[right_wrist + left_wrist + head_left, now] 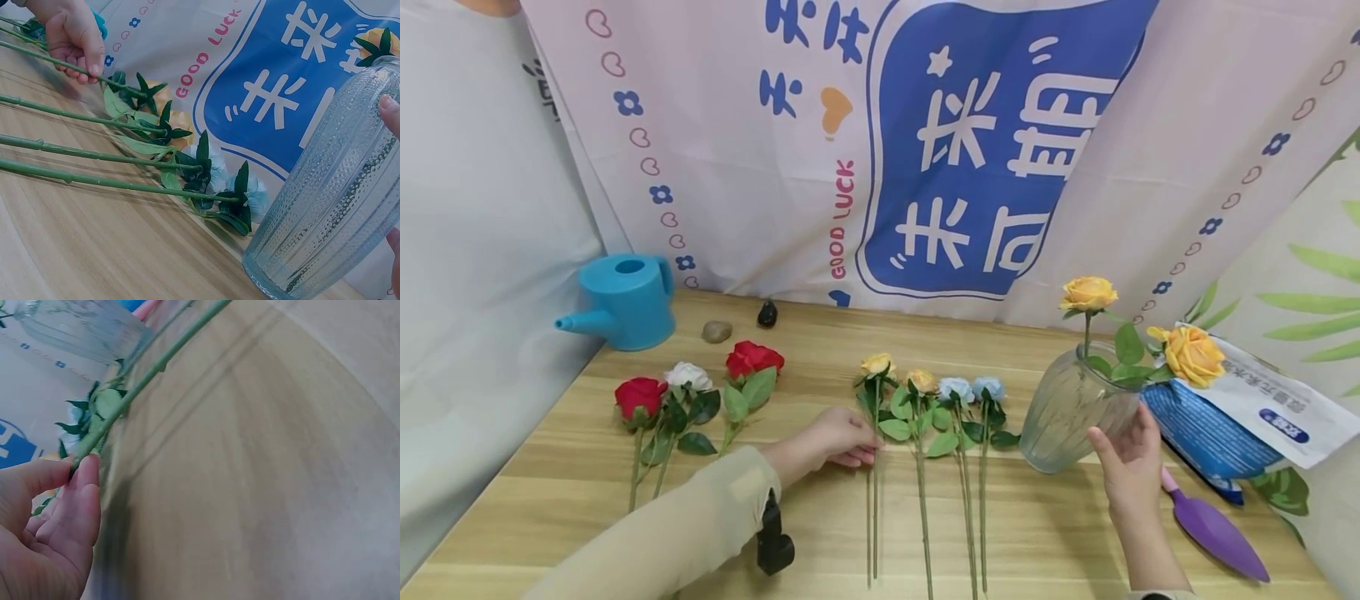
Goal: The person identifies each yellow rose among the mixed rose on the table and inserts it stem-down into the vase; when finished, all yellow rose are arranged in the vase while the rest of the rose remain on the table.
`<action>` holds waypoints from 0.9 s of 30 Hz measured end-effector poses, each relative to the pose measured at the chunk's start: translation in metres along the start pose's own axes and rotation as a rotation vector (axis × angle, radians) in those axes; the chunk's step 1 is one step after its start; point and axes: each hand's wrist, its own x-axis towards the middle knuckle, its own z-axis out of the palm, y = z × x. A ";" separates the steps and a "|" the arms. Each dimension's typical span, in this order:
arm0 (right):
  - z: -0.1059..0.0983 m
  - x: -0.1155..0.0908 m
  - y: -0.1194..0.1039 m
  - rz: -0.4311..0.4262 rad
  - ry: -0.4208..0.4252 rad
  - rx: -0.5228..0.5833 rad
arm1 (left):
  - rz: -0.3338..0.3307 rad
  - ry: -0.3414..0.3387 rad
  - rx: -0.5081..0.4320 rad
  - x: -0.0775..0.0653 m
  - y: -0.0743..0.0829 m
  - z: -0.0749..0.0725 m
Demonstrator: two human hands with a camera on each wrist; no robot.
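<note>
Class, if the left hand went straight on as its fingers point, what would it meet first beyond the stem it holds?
In the head view, the left hand would probably meet the next yellow rose's stem first, though depth is unclear.

Soft, bright light filled the head view, with gentle shadows on the table (pixel 823 537) around the grip of the left hand (pixel 835 439). The left wrist view was hazy: beside the pinched stem (pixel 156 371) ran double shadows, a blurred one hugged the grip, and glare paled the table farther off. The right wrist view looked cooler, highlights flecking the vase (pixel 331 181) in the right hand (pixel 1129 467).
</note>
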 end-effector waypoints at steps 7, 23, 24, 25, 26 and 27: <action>-0.001 0.000 0.000 0.029 -0.003 -0.015 | 0.019 0.036 -0.092 0.004 0.010 -0.015; -0.001 0.001 0.002 0.018 -0.009 -0.028 | 0.451 -0.086 -0.217 0.006 0.108 0.007; -0.001 0.001 0.002 0.015 -0.009 -0.025 | 0.484 -0.095 -0.218 0.005 0.116 0.012; -0.001 0.001 0.002 0.013 -0.007 -0.022 | 0.513 -0.103 -0.225 0.005 0.124 0.016; -0.001 0.001 0.002 0.011 -0.005 -0.021 | 0.546 -0.104 -0.229 0.004 0.132 0.021; -0.001 0.000 0.002 0.009 -0.004 -0.020 | 0.573 -0.104 -0.237 0.003 0.140 0.025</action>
